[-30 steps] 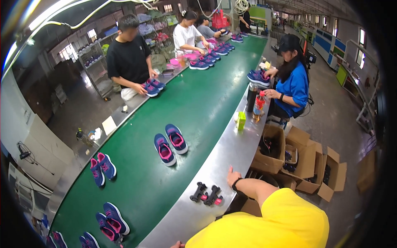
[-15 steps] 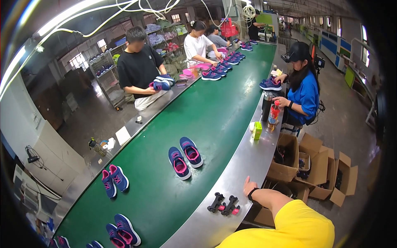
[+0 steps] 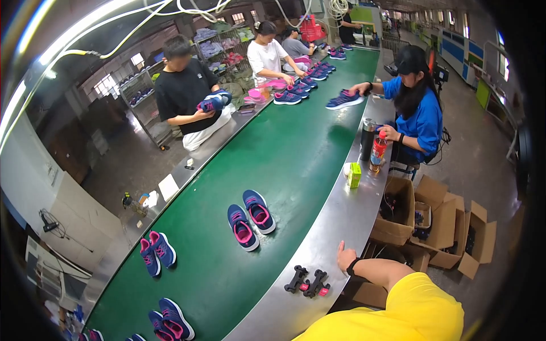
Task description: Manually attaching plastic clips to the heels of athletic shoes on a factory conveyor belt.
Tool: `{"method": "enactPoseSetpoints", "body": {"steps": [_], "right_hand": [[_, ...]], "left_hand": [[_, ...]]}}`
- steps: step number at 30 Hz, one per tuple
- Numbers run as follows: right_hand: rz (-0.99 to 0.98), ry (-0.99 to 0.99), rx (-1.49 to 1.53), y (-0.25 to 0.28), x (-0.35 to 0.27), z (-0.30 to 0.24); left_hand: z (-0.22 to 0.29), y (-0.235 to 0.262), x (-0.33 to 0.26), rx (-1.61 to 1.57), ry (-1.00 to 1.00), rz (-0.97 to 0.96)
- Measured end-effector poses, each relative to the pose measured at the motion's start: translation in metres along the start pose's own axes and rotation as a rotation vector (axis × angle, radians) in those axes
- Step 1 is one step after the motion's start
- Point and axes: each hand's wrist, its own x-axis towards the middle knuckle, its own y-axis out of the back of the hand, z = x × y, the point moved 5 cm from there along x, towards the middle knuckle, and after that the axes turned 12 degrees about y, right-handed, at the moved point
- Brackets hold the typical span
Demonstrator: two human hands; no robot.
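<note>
Cut off and hidden
Left hand out of view; shoe pairs (image 3: 170, 321) clipped at the bottom edge; box contents (image 3: 392, 204) too dark to tell.

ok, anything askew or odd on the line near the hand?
Nothing stands out. The right hand rests on the steel edge beside two black clips. The shoe pair sits neatly side by side on the green belt. No spills visible.

My sleeve (image 3: 415, 310) yellow, wristband (image 3: 354, 265) black. Clips (image 3: 307, 281) black with pink tags. Belt (image 3: 296, 153) green. Shoes (image 3: 251, 219) navy, pink lining. Ledge (image 3: 335, 227) grey steel.
</note>
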Motion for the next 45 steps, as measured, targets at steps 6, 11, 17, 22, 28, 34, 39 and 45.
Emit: {"method": "enactPoseSetpoints", "body": {"steps": [6,11,17,22,28,34,39,45], "right_hand": [[0.106,0.369,0.039,0.048,-0.030,-0.012],[0.081,0.453,0.222,0.083,-0.037,0.011],[0.583,0.574,0.283,0.107,0.014,0.021],[0.734,0.588,0.269,0.143,0.070,0.027],[0.768,0.597,0.248,0.146,0.086,0.031],[0.719,0.576,0.233,0.142,0.090,0.027],[0.740,0.583,0.232,0.138,0.093,0.029],[0.700,0.583,0.254,0.140,0.092,0.030]], "left_hand": [[0.060,0.004,-0.010,0.273,0.009,-0.003],[0.143,-0.028,0.001,0.456,-0.019,-0.016],[0.189,-0.054,-0.008,0.554,-0.021,0.017],[0.216,-0.073,-0.017,0.601,-0.023,0.052],[0.242,-0.092,-0.022,0.627,-0.036,0.081],[0.267,-0.129,-0.014,0.636,-0.083,0.069],[0.293,-0.155,-0.010,0.646,-0.140,0.066],[0.317,-0.192,-0.005,0.642,-0.209,0.050]]}}
